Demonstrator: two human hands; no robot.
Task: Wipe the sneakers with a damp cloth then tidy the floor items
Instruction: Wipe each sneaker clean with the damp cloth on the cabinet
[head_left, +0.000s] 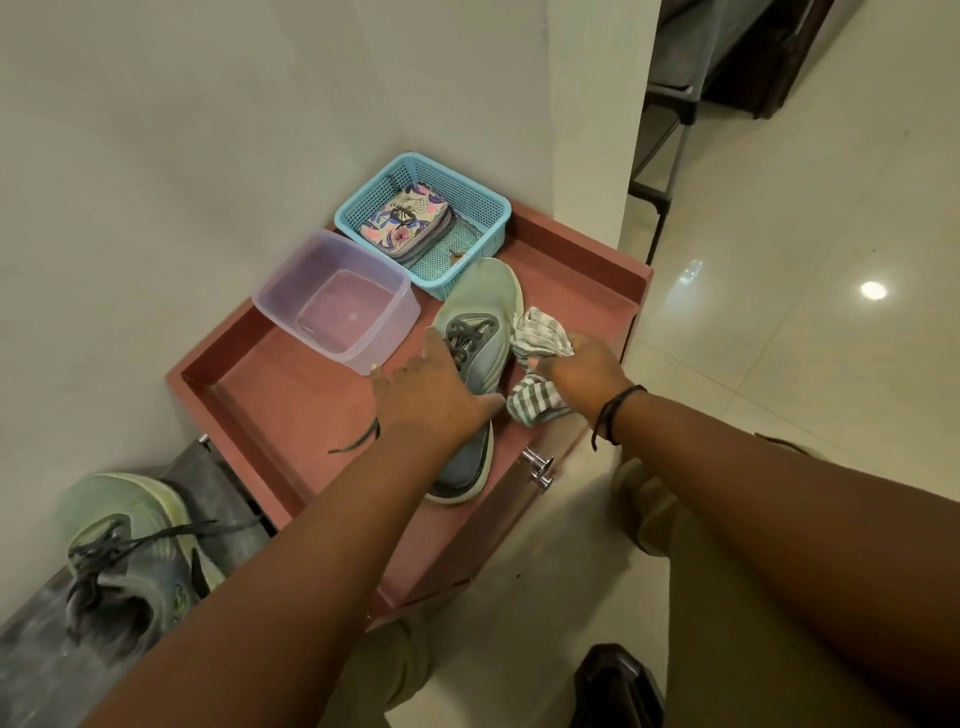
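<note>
**Inspector:** Now, report the hands and the shoe in work.

**Operator:** I see the left hand (434, 395) at centre frame, laid over the laces and collar of the sneaker (475, 332), fingers curled down around its upper. I judge that grip is there to pin the shoe so it does not slide under the wiping. The right hand (582, 364), just right of it, has its fingers bunched tight on a striped cloth (540, 338), wadded against the shoe's right flank, with a loose tail hanging below the fist.

**Inspector:** Where does the sneaker sit?

**Operator:** On the pink cabinet top (291, 395), toe pointing to the upper part of the frame, heel overhanging the near edge. The clear tub (337, 301) with water stands just left of the toe, presumably within reach for re-wetting the cloth.

**Inspector:** Other items?

**Operator:** A blue basket (488, 202) holding a floral pouch (408, 223) sits beyond the toe, against the wall. The second sneaker (130, 551) rests at lower left on a dark surface, apart from the first. Whether it is wiped, I cannot tell.
</note>
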